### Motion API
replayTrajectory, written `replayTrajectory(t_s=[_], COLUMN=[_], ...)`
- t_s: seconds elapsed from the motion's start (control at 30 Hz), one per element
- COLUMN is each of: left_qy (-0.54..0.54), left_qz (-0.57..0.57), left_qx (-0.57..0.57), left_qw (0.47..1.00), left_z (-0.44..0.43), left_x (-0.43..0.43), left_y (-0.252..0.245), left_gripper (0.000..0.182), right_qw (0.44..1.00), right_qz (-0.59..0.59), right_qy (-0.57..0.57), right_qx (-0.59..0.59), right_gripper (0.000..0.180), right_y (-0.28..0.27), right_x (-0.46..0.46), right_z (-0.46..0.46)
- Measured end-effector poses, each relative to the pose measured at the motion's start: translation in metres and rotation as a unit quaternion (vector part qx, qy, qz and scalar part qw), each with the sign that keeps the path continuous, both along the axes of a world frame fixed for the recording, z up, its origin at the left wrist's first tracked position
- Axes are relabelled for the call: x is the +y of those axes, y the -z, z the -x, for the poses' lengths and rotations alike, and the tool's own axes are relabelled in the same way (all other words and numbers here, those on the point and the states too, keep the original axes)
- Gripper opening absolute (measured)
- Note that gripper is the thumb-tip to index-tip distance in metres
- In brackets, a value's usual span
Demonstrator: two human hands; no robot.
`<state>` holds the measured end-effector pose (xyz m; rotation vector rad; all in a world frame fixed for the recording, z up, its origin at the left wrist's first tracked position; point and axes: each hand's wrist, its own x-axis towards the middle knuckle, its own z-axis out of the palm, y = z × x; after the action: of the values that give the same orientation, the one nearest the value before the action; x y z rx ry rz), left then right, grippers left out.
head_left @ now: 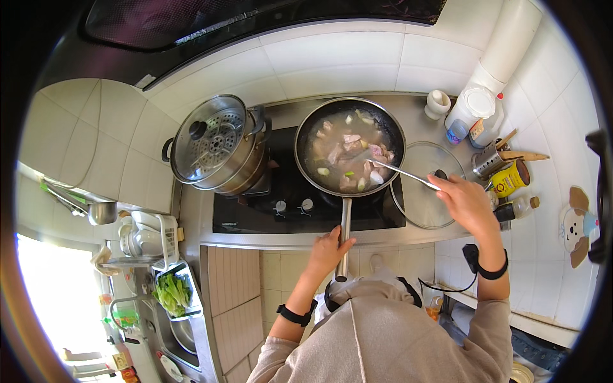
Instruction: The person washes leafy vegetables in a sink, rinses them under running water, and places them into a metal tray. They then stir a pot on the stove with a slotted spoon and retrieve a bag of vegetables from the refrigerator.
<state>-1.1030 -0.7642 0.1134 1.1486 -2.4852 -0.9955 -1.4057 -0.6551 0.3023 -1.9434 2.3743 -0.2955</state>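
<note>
A frying pan (pixel 302 165) of cloudy broth stands on the right side of the black gas hob (pixel 249 215). Pieces of pale meat (pixel 352 143) and several white and green bits, seemingly scallion, lie in the liquid. My left hand (pixel 328 251) holds the pan's metal handle (pixel 346 220) near its middle. In my right hand (pixel 462 201) is the thin metal handle of a utensil (pixel 407 173); its head dips among the meat, partly hidden by broth. A glass lid (pixel 426 206) lies flat on the counter right of the pan, beneath my right hand and forearm.
A steel steamer pot (pixel 225 163) with a glass lid occupies the hob's left side. Along the right wall stand a mortar (pixel 437 104), a steel utensil holder (pixel 486 163), a yellow package (pixel 510 179) and bottles. Leafy greens (pixel 172 294) sit in a tray by the sink at left.
</note>
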Motion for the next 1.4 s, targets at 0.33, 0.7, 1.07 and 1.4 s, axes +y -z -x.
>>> replayTrajectory(t_s=[0.33,0.7,1.07,1.4], left_qy=[-0.012,-0.008,0.001,0.0], left_qz=[0.041,0.034,-0.006,0.005], left_qx=[0.025,-0.004,-0.013,-0.011], left_qw=[0.999,0.999,1.0,1.0], left_z=[0.002,0.002,0.003,0.003], left_x=[0.001,0.002,0.001,0.0], left_y=[0.009,0.001,0.002,0.001], left_gripper=[0.054,0.055,0.059,0.059], right_qw=[0.991,0.975,0.986,0.996], right_qz=[-0.023,0.035,0.041,0.005], right_qy=[-0.012,0.076,0.126,0.087], right_qx=[-0.129,-0.205,-0.099,0.006], right_gripper=[0.029,0.033,0.03,0.028], right_y=[0.044,0.104,0.032,-0.017], right_x=[0.002,-0.045,0.0,0.032], right_z=[0.006,0.015,0.057,0.041])
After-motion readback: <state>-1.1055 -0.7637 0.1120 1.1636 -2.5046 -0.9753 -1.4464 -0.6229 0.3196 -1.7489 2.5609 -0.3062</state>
